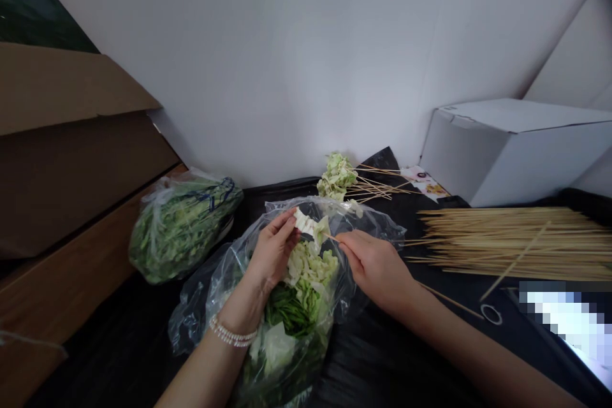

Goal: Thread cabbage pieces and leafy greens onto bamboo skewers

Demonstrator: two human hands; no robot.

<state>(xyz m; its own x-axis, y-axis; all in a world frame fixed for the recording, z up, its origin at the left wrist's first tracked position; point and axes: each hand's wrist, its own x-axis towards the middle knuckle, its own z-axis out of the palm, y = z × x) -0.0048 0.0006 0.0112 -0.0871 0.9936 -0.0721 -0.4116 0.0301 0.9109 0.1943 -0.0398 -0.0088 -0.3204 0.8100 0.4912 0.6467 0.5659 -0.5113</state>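
Observation:
My left hand (273, 245) pinches a pale cabbage leaf (306, 223) by its left end, above an open clear plastic bag (224, 280). A thin wooden skewer (331, 238) enters the leaf's right side. My right hand (373, 264) is closed around that skewer, its fingers close to the leaf. Inside the bag below lie torn cabbage pieces (313, 264) and dark green leafy vegetables (289, 309). Behind the bag, skewered cabbage (337, 175) lies in a pile, the sticks pointing right.
A tied bag of greens (184, 223) stands at left, beside a cardboard box (71, 166). Many loose skewers (507, 242) spread at right, with a small ring (491, 314) nearby. A white box (507, 146) stands behind them, near the wall. Black sheeting (373, 357) covers the surface.

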